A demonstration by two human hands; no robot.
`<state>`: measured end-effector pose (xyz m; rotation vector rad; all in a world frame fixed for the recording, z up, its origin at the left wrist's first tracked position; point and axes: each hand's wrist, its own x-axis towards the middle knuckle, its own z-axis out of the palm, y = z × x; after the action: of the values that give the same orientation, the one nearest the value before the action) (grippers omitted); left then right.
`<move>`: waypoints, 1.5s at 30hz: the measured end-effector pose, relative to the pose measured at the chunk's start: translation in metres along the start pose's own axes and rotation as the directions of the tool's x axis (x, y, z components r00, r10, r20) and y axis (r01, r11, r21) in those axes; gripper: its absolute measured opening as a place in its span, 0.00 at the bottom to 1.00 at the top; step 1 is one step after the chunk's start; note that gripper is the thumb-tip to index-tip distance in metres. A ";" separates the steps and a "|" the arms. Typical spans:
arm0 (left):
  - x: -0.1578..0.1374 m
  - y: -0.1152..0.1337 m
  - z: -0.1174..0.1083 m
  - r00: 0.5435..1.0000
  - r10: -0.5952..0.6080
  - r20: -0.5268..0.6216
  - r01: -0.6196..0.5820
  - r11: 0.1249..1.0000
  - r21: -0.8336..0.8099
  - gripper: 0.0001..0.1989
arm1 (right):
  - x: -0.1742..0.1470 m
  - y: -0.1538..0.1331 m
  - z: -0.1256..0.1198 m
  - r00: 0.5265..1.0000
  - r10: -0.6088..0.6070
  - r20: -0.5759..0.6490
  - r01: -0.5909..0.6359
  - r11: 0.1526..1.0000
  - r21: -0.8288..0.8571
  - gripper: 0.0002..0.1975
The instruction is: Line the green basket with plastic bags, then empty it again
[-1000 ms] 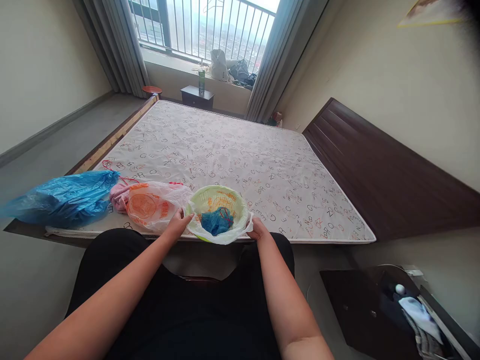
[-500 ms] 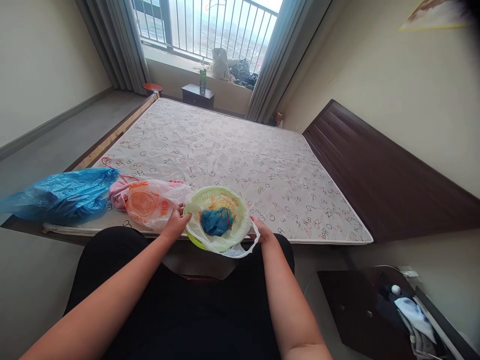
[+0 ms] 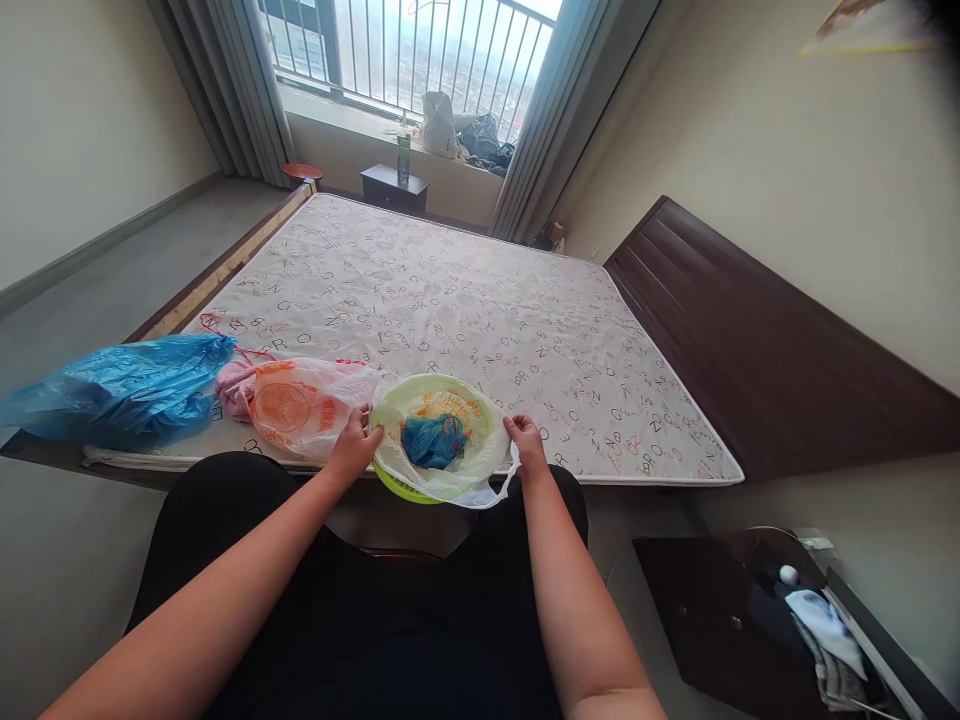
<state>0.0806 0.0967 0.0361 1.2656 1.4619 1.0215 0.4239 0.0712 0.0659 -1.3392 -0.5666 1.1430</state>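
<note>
A green plastic basket [image 3: 411, 488] sits at the near edge of the mattress [image 3: 465, 310], wrapped in a thin clear plastic bag [image 3: 480, 478]. A crumpled blue bundle [image 3: 431, 440] lies inside it. My left hand [image 3: 354, 446] grips the bag and rim on the basket's left side. My right hand [image 3: 526, 446] holds the bag's edge on the right side, with a loose handle loop hanging below it.
A white bag with orange print [image 3: 300, 410], a pink bundle [image 3: 232, 385] and a blue plastic bag [image 3: 127, 390] lie to the left on the mattress. A dark headboard [image 3: 750, 350] runs along the right. A dark side table [image 3: 750, 620] stands at lower right.
My right hand has risen from below the basket's rim to its right side, pulling the clear bag up. The bag's loop now hangs free. My left hand has stayed put.
</note>
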 end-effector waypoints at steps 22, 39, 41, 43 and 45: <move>-0.003 -0.001 0.006 0.993 0.083 0.088 -0.076 0.993 -0.086 0.33 | 0.040 -0.069 0.066 0.773 -0.271 0.574 0.634 0.348 -0.690 0.08; -0.019 0.027 -0.005 0.980 0.193 0.041 -0.187 0.842 0.505 0.38 | 0.013 -0.080 0.106 0.935 -0.074 0.346 0.274 0.769 -0.577 0.20; -0.020 0.030 -0.006 0.979 0.195 0.055 -0.192 0.814 0.548 0.39 | 0.015 -0.087 0.114 0.923 0.049 0.381 0.228 0.730 -0.644 0.21; -0.020 0.030 -0.006 0.977 0.200 0.074 -0.207 0.803 0.559 0.39 | 0.017 -0.091 0.122 0.889 0.126 0.441 0.256 0.660 -0.706 0.19; -0.019 0.028 -0.005 0.976 0.202 0.082 -0.214 0.823 0.527 0.40 | 0.018 -0.094 0.129 0.853 0.043 0.520 0.399 0.588 -0.703 0.17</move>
<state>0.0827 0.0816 0.0663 1.8645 1.6827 0.7472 0.3487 0.1599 0.1765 -1.6647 -1.7377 1.0784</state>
